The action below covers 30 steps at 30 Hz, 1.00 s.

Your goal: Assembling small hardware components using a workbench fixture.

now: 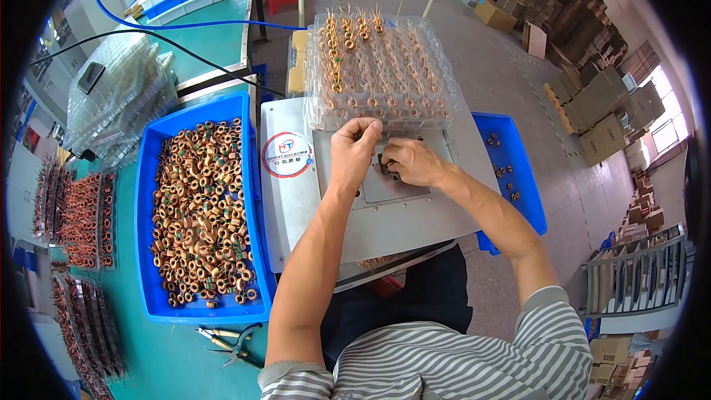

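Over the grey metal machine top [296, 200], both of my hands work close together. My left hand [354, 150] is closed in a pinch, its thumb against the curled fingers; whatever lies between them is too small to make out. Just right of it, my right hand [416, 163] has its fingers curled down at a small dark part [386, 166] on the square plate [396, 190]. Its fingertips hide what they grip. Right behind my hands stands a stack of clear plastic trays [444, 78], with copper-wound ring coils [337, 74] in the top one's left columns.
A blue bin [142, 267] heaped with ring coils [200, 215] stands on the left. A second blue bin [529, 185] with several coils sits at the right. Pliers [238, 350] lie on the green bench [167, 355]. More filled trays [87, 215] stand far left. Hoses [200, 26] cross behind.
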### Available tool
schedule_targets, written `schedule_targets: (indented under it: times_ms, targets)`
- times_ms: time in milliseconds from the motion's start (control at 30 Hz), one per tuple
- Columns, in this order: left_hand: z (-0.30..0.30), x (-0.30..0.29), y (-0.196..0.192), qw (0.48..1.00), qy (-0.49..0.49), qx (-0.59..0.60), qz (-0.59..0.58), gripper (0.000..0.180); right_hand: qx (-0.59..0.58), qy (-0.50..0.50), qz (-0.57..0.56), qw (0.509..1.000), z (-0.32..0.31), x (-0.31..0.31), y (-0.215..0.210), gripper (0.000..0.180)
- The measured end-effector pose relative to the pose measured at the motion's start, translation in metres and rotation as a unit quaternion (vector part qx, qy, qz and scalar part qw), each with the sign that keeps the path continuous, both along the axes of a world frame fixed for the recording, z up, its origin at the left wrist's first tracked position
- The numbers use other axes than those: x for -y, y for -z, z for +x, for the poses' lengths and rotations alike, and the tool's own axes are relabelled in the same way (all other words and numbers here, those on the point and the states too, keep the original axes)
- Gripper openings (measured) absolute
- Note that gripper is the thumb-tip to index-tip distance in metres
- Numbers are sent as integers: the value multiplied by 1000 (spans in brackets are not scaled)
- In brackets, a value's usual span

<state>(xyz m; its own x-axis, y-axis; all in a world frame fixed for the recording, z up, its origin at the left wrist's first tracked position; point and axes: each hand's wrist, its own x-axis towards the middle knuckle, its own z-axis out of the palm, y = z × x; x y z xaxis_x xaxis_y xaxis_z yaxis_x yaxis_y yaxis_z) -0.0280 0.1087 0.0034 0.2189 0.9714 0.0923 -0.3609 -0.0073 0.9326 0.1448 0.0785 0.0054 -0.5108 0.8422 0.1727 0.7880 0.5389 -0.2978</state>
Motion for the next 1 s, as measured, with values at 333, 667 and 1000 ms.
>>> schedule_targets:
  times_ms: [333,667,1000]
  targets:
    - [3,-2,-3,1000,-4,-11,14,21,-82,45,33,995,1,6,-9,11]
    - [2,4,-3,956,191,144,-169,27,-221,88,209,949,-17,18,-49,15]
    - [2,-7,2,925,231,224,-203,21,-247,85,128,957,-16,15,-66,17]
